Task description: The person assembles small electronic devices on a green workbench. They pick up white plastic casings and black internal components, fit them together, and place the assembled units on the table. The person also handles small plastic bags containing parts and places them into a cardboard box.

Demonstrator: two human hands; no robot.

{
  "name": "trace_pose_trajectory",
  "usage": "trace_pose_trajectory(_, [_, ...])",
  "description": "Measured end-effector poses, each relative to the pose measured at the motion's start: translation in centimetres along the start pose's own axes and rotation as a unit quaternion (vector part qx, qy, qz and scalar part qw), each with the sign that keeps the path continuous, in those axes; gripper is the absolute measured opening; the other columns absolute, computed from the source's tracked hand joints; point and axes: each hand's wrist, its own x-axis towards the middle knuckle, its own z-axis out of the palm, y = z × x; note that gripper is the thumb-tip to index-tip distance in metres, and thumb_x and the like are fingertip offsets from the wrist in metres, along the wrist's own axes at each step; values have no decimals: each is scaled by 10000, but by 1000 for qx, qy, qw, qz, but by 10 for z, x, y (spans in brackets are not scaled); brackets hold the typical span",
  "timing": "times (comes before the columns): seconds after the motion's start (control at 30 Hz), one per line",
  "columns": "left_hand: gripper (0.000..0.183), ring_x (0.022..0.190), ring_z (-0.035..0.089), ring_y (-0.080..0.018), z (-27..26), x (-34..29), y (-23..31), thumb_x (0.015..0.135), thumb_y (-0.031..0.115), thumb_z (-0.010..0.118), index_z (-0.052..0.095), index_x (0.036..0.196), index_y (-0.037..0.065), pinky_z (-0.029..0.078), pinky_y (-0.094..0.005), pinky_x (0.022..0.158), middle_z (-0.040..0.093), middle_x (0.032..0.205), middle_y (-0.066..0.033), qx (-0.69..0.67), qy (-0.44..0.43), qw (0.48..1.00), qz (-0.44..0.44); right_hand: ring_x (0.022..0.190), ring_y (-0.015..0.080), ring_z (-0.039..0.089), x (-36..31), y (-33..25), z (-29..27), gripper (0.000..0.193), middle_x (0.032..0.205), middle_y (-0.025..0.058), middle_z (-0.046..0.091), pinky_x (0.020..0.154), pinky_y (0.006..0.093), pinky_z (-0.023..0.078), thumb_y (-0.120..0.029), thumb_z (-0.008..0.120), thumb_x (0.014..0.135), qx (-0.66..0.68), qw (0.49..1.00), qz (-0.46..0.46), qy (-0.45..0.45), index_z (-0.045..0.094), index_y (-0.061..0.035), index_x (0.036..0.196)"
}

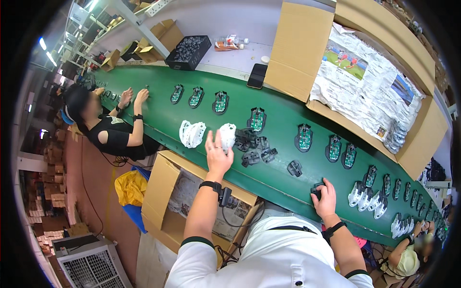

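Note:
My left hand (219,157) is over the green table with its fingers stretched out and apart. Its fingertips are at the near side of a white plastic shell (228,133); whether they press on it I cannot tell. More white shells (192,134) stand together just left of it. My right hand (327,199) is closed at the table's near edge, with a small black plastic part (317,189) between thumb and fingers. Similar black parts (250,157) lie heaped right of my left hand, and a single black part (295,168) lies between my hands.
Black mouse bases with green circuit boards (303,137) line the green table (278,185). An open carton (293,48) with crumpled paper, a phone (257,76) and a black bin (188,52) are beyond. Co-workers (113,132) sit at both sides. Another carton (158,201) is below my left arm.

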Motion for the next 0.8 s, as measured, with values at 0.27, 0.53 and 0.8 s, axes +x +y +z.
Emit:
trace_pose_trajectory(0.27, [777, 1105, 621, -404, -3, 30, -16, 710, 253, 793, 470, 1359, -24, 497, -438, 972, 628, 1174, -242, -82, -60, 962, -253, 1244, 418, 487, 3, -9, -7, 395, 1346, 193, 524, 1023, 485, 444, -127, 835, 707, 0, 999, 43, -16, 581, -72, 1006])
trace_pose_trajectory(0.53, [963, 1085, 615, -418, -29, 35, -3, 657, 321, 899, 422, 1409, -45, 504, -445, 967, 538, 1259, -294, 53, 26, 967, -250, 1324, 429, 446, -10, 7, -19, 520, 1422, 234, 463, 1098, 465, 415, -68, 780, 724, 32, 999, 6, -29, 601, -56, 1212])
trace_pose_trajectory(0.8, [355, 890, 677, -345, -9, -34, 132, 936, 310, 673, 588, 1118, 17, 537, -427, 822, 687, 964, -198, -227, -164, 959, -30, 1223, 417, 486, -28, 20, -20, 549, 1332, 221, 508, 1060, 486, 424, -117, 784, 727, -13, 997, 72, 32, 596, -32, 1235])
